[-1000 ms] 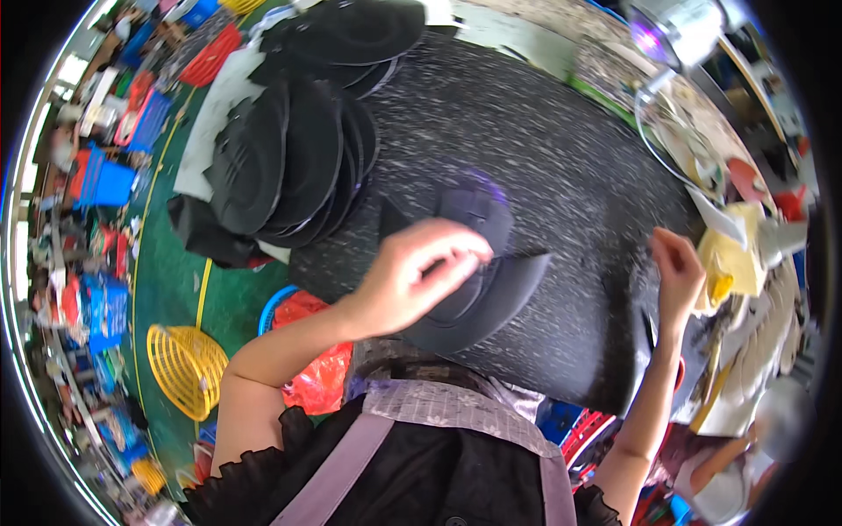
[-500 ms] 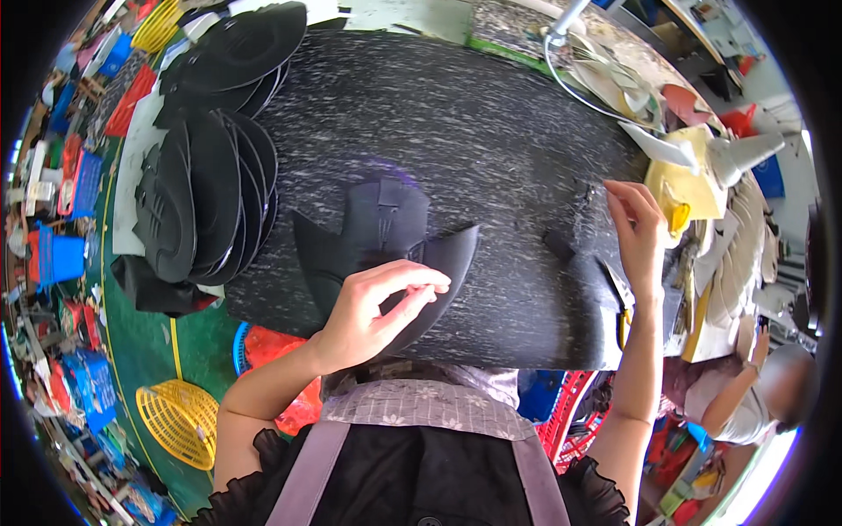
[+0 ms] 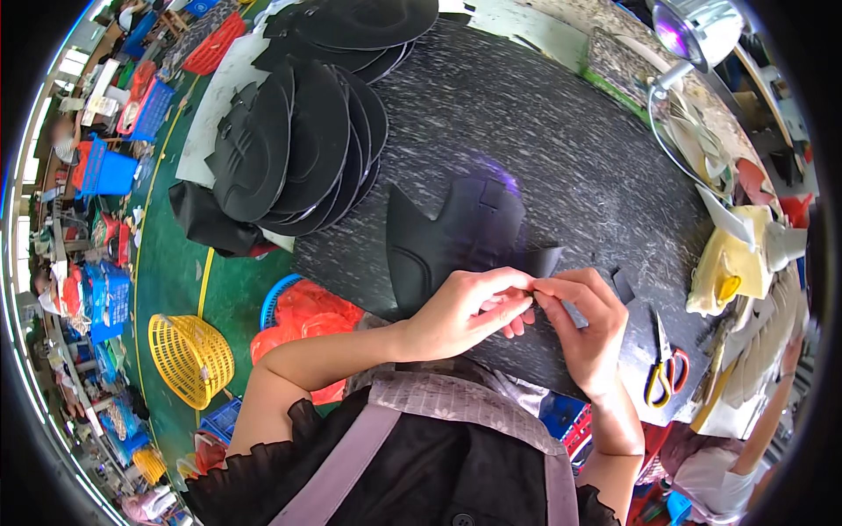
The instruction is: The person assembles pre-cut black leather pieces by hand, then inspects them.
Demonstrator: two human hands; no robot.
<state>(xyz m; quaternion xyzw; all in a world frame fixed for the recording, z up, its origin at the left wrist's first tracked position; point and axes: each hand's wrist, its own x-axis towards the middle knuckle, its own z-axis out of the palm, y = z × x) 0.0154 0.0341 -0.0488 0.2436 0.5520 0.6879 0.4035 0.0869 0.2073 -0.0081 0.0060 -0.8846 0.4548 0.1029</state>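
My left hand [image 3: 478, 309] and my right hand [image 3: 586, 320] meet fingertip to fingertip over the near part of the dark speckled work surface [image 3: 579, 175]. Both are closed in a pinch. Between the tips there seems to be something tiny and dark, too small to name. Just beyond and partly under my left hand lies a black shaped panel [image 3: 465, 223] with curved wings and a small square tab at its far end. Its near part is hidden by my fingers. To the right of my right hand rest scissors [image 3: 667, 373] with yellow and red handles, and a small black strip [image 3: 623, 285].
Stacked black curved panels [image 3: 289, 149] stand on the left. A lamp [image 3: 693, 39] is at the far right, with a yellow block [image 3: 737, 263] below it. A yellow basket [image 3: 191, 359] and a red bag [image 3: 307, 324] are at lower left; another person [image 3: 719, 469] is at lower right.
My right hand has come in from the right side of the surface to meet my left fingertips. The view has shifted, so the table things appear farther right and the scissors show fully.
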